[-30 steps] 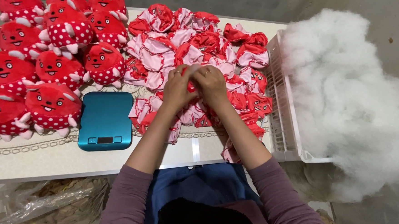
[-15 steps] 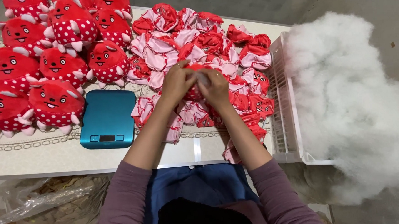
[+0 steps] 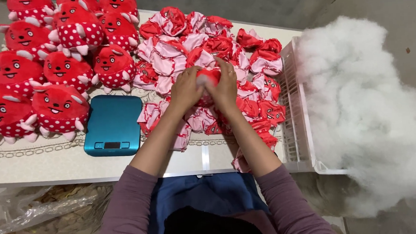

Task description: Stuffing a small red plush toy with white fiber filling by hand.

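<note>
Red plush shell (image 3: pixel 209 79), partly filled, sits pinched between both hands over the middle of the table, with a tuft of white stuffing (image 3: pixel 200 82) showing at its opening; the left hand (image 3: pixel 186 88) curls its fingers (image 3: pixel 187 75) closed round one side and the right hand (image 3: pixel 225 85) presses its fingers together against the other. Judging by how things lie, the work is somewhere in the middle: a dozen or so stuffed red toys (image 3: pixel 60 108) with faces and white dots are lined up at the far left, while a large heap of flat, unfilled pink-and-red shells (image 3: pixel 176 52) lies under and beyond the hands. A teal kitchen scale (image 3: pixel 112 124) rests just left of the forearms, near the table's front edge (image 3: pixel 78 173). To the right, a pink slatted crate (image 3: pixel 293 112) stands against the heap, holding back a big mound of white fibrefill (image 3: pixel 359 104). Free room is scant: only a bare strip along the front edge, between scale and crate.
</note>
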